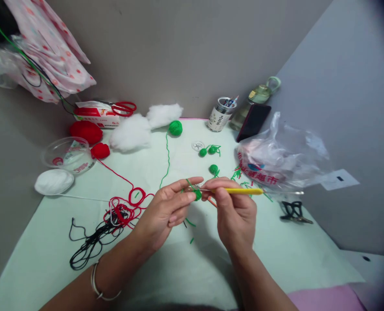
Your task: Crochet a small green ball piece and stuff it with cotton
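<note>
Your left hand (pixel 167 205) pinches the small green piece (pixel 197 195) between thumb and fingers, at the middle of your view; your right hand (pixel 236 214) is closed around the yellow hook (pixel 243 191), whose metal tip reaches this piece. From there, a little green ball (pixel 213 169) rests at one o'clock, the plastic bag (pixel 276 157) at two, and, farther, the green yarn ball (pixel 175 128) at eleven.

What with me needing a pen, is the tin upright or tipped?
Upright: the tin stands on its base, pens poking from its open top.

Dim, soft light | shadow on tablecloth (pixel 282 250) | right corners dark | edges stretched
</note>
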A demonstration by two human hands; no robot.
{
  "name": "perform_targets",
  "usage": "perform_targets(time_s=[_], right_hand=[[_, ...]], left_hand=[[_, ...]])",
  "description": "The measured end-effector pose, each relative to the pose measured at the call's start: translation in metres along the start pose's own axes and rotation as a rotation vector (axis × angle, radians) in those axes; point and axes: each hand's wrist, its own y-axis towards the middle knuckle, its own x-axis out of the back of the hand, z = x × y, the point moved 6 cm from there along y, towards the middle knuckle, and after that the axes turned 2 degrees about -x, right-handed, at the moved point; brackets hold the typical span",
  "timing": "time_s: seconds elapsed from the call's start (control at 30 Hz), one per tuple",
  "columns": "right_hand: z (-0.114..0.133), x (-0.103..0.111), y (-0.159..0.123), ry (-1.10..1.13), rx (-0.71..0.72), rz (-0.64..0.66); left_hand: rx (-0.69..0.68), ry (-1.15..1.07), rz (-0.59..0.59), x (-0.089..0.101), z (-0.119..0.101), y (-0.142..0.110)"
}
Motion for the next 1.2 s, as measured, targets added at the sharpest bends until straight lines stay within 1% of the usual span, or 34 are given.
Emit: perform_targets(time_s=[0.07, 0.13, 0.2, 0.33, 0.5, 0.63, 0.87, 0.97, 1.03, 1.2], right_hand=[[0.003, -0.002, -0.001, -0.059, 0.035, 0.012], [0.006, -0.002, -0.002, -0.11, 0.069, -0.005], [0.008, 0.001, -0.002, -0.126, 0.063, -0.031], [0.001, 0.007, -0.001, -0.041, -0.036, -0.057], [-0.01, 0.005, 0.001, 0.122, -0.149, -0.021], [-0.011, 0.003, 0.001, 0.12, -0.146, -0.022], [-0.007, 0.004, 0.0, 0.089, -0.106, -0.026], [0.0, 0.004, 0.0, 0.013, -0.036, -0.031], [0.007, 0.003, -0.001, -0.107, 0.051, -0.02], [0.022, -0.01, -0.015, -0.504, 0.427, 0.066]], left_hand=[[-0.002, 0.023, 0.001, -0.001, 0.003, -0.001], [-0.023, 0.035, -0.023, 0.001, 0.003, -0.001], [-0.041, 0.045, -0.052, 0.005, 0.002, -0.001], [-0.055, 0.06, -0.08, 0.01, -0.002, -0.001], [-0.041, 0.078, -0.056, 0.01, -0.002, -0.001], [-0.05, 0.084, -0.052, 0.007, -0.002, -0.002], [-0.067, 0.131, -0.109, 0.006, -0.006, -0.007], [-0.081, 0.154, -0.116, 0.007, -0.006, -0.006], [-0.108, 0.168, -0.132, 0.009, -0.006, -0.006], [-0.182, 0.176, -0.167, 0.009, -0.006, -0.006]])
